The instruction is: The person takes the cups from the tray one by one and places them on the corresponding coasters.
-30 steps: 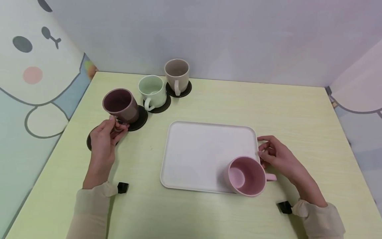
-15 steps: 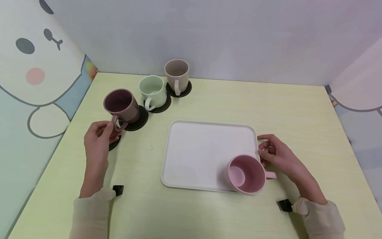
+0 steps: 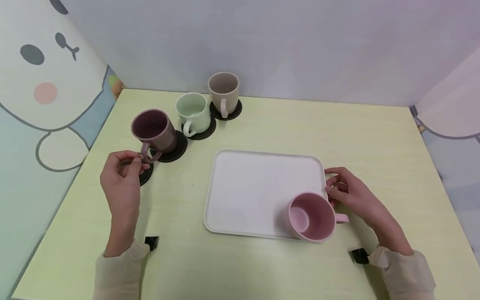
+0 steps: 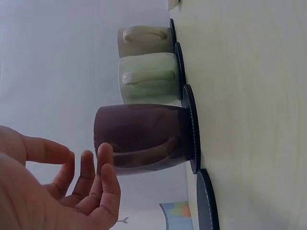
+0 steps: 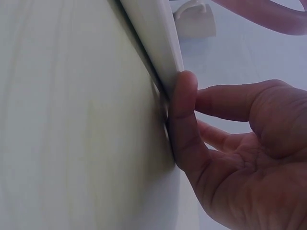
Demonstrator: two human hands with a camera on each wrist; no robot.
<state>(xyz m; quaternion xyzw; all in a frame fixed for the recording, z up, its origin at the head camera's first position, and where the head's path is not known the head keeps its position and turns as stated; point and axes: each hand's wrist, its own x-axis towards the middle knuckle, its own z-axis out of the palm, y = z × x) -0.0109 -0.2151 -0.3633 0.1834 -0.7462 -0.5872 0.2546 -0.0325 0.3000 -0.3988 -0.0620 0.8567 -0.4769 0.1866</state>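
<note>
My left hand (image 3: 121, 179) is beside the handle of a dark purple mug (image 3: 159, 137). In the left wrist view its fingers (image 4: 105, 187) are loosely bent, with no grip on the mug (image 4: 144, 129). The mug stands upright on a black coaster (image 3: 180, 152). At the right edge of a white tray (image 3: 255, 187), my right hand (image 3: 350, 191) holds the rim between thumb and curled fingers; the right wrist view shows the fingertips (image 5: 186, 88) right on the tray's edge (image 5: 156, 40). A pink mug (image 3: 315, 221) sits at the tray's near right corner, its handle to the right.
Behind the purple mug, a light green mug (image 3: 193, 114) and a grey-beige mug (image 3: 223, 93) stand on black coasters in a diagonal row. Another black coaster (image 3: 145, 177) lies partly under my left hand. A pale wall (image 3: 281, 50) bounds the table at the back.
My left hand has let go of the purple mug's handle and drawn back to the left. The mug stays on its coaster. My right hand has kept its place at the tray.
</note>
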